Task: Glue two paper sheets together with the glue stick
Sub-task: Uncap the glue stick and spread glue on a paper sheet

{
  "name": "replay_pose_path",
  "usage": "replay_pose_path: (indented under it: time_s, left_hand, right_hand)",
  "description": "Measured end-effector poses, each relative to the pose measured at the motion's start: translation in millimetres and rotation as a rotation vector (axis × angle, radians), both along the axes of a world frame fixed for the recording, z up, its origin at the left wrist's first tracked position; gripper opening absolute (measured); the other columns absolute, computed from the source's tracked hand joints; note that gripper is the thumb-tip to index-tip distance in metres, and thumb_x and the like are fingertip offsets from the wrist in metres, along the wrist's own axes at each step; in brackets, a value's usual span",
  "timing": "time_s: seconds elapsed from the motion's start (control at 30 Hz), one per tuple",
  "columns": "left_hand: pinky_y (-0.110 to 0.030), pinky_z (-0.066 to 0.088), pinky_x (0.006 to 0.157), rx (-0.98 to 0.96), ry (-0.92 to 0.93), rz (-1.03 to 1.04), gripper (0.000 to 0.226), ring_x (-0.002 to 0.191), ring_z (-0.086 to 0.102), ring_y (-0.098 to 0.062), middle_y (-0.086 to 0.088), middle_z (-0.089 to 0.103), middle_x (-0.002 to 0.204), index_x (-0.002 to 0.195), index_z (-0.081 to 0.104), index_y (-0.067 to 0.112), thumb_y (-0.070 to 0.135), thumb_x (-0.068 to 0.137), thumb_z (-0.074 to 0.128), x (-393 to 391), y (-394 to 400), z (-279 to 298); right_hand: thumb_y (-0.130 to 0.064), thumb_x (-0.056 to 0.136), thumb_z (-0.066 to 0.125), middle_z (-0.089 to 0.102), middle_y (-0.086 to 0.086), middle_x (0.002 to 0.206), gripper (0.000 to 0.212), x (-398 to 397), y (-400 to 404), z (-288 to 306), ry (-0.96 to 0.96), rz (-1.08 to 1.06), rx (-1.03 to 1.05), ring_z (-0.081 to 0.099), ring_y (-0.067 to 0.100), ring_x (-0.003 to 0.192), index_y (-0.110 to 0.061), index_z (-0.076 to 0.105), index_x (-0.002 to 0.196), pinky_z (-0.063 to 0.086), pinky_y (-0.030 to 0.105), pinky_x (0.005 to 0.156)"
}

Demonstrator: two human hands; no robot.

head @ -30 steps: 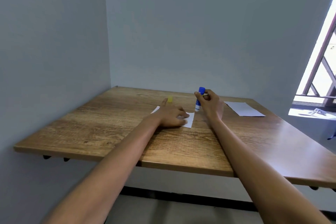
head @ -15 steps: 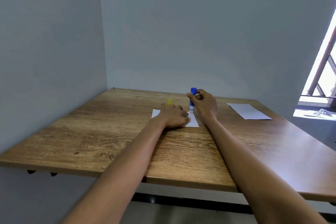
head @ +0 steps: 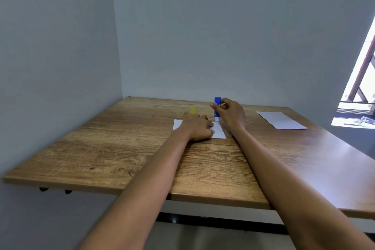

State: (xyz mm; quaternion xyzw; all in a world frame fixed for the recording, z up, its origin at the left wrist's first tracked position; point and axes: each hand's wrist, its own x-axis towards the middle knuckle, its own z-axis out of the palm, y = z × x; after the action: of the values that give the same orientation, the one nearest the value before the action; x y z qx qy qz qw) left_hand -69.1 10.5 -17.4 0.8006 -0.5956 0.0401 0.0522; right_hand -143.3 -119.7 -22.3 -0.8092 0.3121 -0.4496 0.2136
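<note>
Glue stick (head: 217, 109) upright in my right hand (head: 230, 113), thumb and fingers pinched around its barrel, blue end on top, lower tip down at the far right corner of the small paper sheet (head: 218, 132). I can't tell whether the tip actually touches the paper. My left hand (head: 197, 127) lies palm down on that sheet, fingers flat and relaxed, pinning it to the wooden table (head: 113, 148); most of the sheet is hidden under it, with the right part and a left corner showing. Just past my left fingertips sits the yellow cap (head: 192, 110), on the tabletop and apart from the paper. Well off to the right, near the table's far edge, lies the second paper sheet (head: 281, 120), flat and untouched. Both forearms reach in from the near edge.
</note>
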Motion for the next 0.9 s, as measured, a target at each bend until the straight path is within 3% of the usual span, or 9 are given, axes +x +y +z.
replay_pose_path:
  time_s: [0.13, 0.63, 0.9]
  left_hand:
    - [-0.059, 0.008, 0.11, 0.005, -0.002, 0.004, 0.044, 0.132, 0.036, -0.025, -0.005, 0.046, 0.139, 0.131, 0.053, 0.023, 0.039, 0.092, 0.038, 1.0, 0.1, 0.4]
    - [-0.056, 0.013, 0.109, -0.012, -0.014, 0.059, 0.044, 0.13, 0.038, -0.025, -0.006, 0.046, 0.139, 0.13, 0.053, 0.022, 0.041, 0.094, 0.036, -1.8, 5.3, -0.7]
    - [-0.055, 0.017, 0.109, -0.029, -0.01, 0.121, 0.039, 0.129, 0.038, -0.026, -0.006, 0.048, 0.134, 0.12, 0.057, 0.022, 0.04, 0.092, 0.037, -3.2, 13.9, -1.7]
  right_hand:
    - [-0.061, 0.079, 0.061, 0.061, -0.013, 0.062, 0.042, -3.4, 6.0, -0.6, 0.004, 0.007, -0.001, 0.055, 0.003, 0.061, -0.024, 0.07, 0.096, 0.036, 0.025, 0.054]
    - [-0.057, 0.078, 0.066, 0.067, -0.005, 0.066, 0.034, -29.7, 28.5, -2.1, -0.032, 0.057, 0.034, 0.058, 0.01, 0.061, -0.023, 0.068, 0.083, 0.041, 0.029, 0.057]
    - [-0.06, 0.076, 0.065, 0.056, -0.005, 0.054, 0.043, -45.4, 41.6, -2.1, -0.036, 0.044, 0.052, 0.048, 0.009, 0.055, -0.018, 0.062, 0.066, 0.033, 0.028, 0.052]
